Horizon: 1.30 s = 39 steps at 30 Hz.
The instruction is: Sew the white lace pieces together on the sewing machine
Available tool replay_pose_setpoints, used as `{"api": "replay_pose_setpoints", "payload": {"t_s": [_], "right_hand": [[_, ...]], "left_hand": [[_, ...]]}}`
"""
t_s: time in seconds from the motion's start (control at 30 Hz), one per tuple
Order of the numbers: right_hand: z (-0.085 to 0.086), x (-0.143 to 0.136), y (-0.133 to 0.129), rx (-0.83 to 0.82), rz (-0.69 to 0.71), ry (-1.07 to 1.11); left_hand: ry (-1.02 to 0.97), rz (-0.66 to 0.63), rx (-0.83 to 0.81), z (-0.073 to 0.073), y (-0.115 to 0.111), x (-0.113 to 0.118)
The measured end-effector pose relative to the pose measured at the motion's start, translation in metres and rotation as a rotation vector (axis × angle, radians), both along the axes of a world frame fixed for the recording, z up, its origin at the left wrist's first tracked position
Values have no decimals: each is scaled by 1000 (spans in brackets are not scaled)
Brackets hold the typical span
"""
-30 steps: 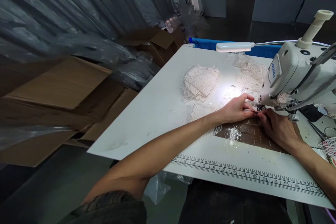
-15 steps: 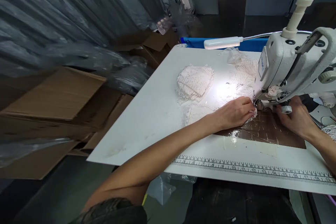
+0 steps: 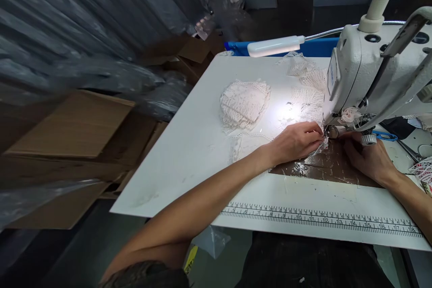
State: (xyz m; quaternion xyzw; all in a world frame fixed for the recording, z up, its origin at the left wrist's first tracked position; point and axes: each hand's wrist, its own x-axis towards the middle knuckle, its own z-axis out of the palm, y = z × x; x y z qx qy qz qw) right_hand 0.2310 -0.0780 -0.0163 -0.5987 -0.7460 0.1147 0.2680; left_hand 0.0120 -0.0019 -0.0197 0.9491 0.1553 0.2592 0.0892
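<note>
My left hand (image 3: pixel 299 141) is closed on a small piece of white lace (image 3: pixel 320 147), right at the presser foot of the white sewing machine (image 3: pixel 351 67). On the other side of the foot is my right hand (image 3: pixel 369 157), its fingers partly hidden behind the machine's thumb nut; what they hold, if anything, I cannot make out. Both hands rest over a brown, shiny sheet (image 3: pixel 324 166) taped to the table. More white lace pieces (image 3: pixel 308 99) lie behind my left hand, lit by the machine lamp.
A rounded stack of lace pieces (image 3: pixel 245 101) sits left on the white table (image 3: pixel 175 166), with a flat lace piece (image 3: pixel 248 146) nearer me. A printed ruler (image 3: pixel 317 218) runs along the front edge. Scissors (image 3: pixel 410 150) lie at right. Cardboard boxes (image 3: pixel 70 126) stand left of the table.
My right hand has shifted left, closer to the presser foot, and blue-handled snips now show behind it. The left hand stays at the foot with the lace. The view has shifted slightly.
</note>
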Motion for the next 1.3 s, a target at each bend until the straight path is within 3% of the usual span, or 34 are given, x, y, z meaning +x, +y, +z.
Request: {"api": "replay_pose_setpoints", "payload": {"t_s": [0.27,0.47,0.63,0.83,1.1,1.3], "right_hand": [[-2,-3,-8,-6,21,-29],[-6,-2,-11,45,93,-199],[-8,-1,-10,90,169,-320],[-6,-3,-9,166,196,-291],[3,-4,-8,-18,80,120],[0,-8,-9,65,80,-40]], "left_hand": [[99,57,276,-3,-3,3],[208,72,351,-1,-3,3],[248,28,306,6,-4,-2],[168,-20,258,4,-6,-6],[227,-22,284,5,-7,-6],[200,-26,321,5,-7,-6]]}}
